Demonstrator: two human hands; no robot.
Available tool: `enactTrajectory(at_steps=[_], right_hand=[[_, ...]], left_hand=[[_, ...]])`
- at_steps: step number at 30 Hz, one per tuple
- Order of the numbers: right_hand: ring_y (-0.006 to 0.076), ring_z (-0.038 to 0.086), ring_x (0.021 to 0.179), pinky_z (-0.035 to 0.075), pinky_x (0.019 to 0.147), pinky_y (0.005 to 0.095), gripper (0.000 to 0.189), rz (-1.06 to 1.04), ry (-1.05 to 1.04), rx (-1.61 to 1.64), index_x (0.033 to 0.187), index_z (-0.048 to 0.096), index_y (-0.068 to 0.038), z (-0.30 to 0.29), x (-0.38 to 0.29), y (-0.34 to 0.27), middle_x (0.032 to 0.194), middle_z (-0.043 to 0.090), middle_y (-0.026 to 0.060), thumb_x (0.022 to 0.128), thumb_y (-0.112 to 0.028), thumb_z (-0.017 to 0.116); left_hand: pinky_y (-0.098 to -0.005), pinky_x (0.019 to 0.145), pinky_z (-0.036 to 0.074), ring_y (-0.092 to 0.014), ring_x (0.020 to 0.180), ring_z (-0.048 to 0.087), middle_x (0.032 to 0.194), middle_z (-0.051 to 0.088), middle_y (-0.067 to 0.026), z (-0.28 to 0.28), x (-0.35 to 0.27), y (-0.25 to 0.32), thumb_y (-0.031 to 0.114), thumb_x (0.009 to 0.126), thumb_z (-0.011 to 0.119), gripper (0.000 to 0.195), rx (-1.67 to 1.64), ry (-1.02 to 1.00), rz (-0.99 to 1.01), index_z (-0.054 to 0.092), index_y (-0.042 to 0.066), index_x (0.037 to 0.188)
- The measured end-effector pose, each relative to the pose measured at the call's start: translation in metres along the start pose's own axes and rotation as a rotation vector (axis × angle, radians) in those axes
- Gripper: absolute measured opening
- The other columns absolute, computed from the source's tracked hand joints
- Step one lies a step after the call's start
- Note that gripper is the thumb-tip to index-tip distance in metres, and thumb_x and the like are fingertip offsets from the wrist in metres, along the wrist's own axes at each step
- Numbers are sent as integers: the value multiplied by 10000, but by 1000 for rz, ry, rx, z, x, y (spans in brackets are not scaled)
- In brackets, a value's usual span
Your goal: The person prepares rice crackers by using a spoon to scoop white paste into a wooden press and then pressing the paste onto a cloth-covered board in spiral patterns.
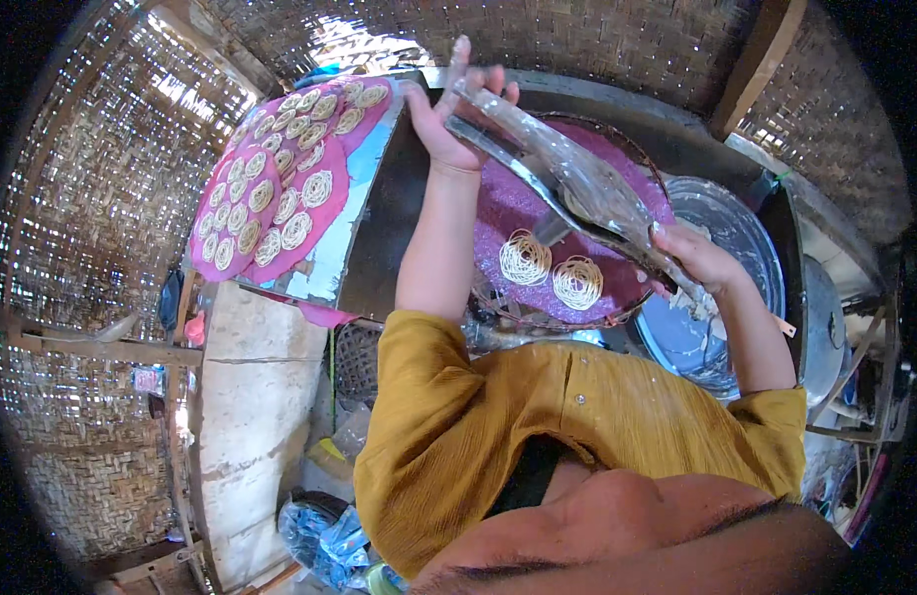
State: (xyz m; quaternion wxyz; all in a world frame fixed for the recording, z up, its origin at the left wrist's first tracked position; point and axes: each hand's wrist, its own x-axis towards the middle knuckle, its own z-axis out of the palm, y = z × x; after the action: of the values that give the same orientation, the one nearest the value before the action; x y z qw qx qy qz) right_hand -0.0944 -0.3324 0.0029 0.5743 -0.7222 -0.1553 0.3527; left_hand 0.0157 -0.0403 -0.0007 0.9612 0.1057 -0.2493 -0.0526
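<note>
A two-board wooden noodle press [577, 167] spans the space between my hands, tilted down to the right. My left hand [458, 123] is at its upper end, fingers spread and slightly blurred, the board ends against the palm. My right hand [700, 256] grips the lower end. A short metal cylinder [551, 229] juts from the underside. Below lies a round tray [655, 175] lined with purple cloth [503, 201]. Two pale noodle coils rest there: the left coil [525, 257], by the cylinder, and the right coil [577, 282]. The press hides part of the cloth.
Left, pink cloth rounds [332, 193] bearing several noodle coils lie on a light board [361, 175]. A blue basin [670, 335] with dough residue stands right, beside a large metal pot [823, 327]. Woven bamboo walls [577, 44] enclose the space. Plastic bags [332, 535] sit lower left.
</note>
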Motion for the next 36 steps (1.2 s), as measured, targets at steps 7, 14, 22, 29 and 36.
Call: enactTrajectory(at_steps=[7, 14, 22, 29, 36], right_hand=[[115, 511, 475, 415, 417, 241, 493, 169, 106, -179, 840, 558, -2, -13, 17, 4, 641, 579, 79, 853, -458, 373], [108, 480, 446, 375, 386, 248, 474, 151, 107, -261, 751, 564, -13, -11, -2, -9, 576, 534, 45, 829, -456, 415], [103, 469, 461, 364, 416, 265, 452, 44, 257, -454, 676, 523, -19, 0, -6, -30, 510, 468, 24, 804, -448, 454], [173, 538, 531, 425, 524, 314, 475, -23, 346, -611, 915, 598, -22, -7, -19, -29, 593, 562, 98, 777, -459, 474], [219, 597, 615, 442, 591, 330, 473, -2, 264, -547, 1072, 538, -51, 12, -13, -38, 685, 573, 175, 786, -425, 492]], left_hand=[[-324, 662, 413, -92, 506, 412, 504, 362, 71, -47, -2, -20, 659, 767, 289, 688, 17, 85, -26, 428, 136, 1193], [-300, 628, 405, -88, 477, 409, 495, 380, 73, -41, -14, -25, 640, 758, 359, 644, 70, 113, 16, 461, 144, 1155], [-287, 594, 415, -69, 473, 416, 490, 371, 80, -10, -5, -7, 608, 787, 344, 626, 34, -33, 85, 422, 143, 1201], [-331, 592, 414, -110, 452, 420, 458, 378, 50, -6, -9, -19, 647, 771, 299, 638, -83, -29, 17, 486, 160, 1139], [-316, 566, 413, -115, 424, 403, 455, 385, 42, 4, -15, 2, 627, 787, 303, 620, -72, -12, 7, 507, 142, 1115]])
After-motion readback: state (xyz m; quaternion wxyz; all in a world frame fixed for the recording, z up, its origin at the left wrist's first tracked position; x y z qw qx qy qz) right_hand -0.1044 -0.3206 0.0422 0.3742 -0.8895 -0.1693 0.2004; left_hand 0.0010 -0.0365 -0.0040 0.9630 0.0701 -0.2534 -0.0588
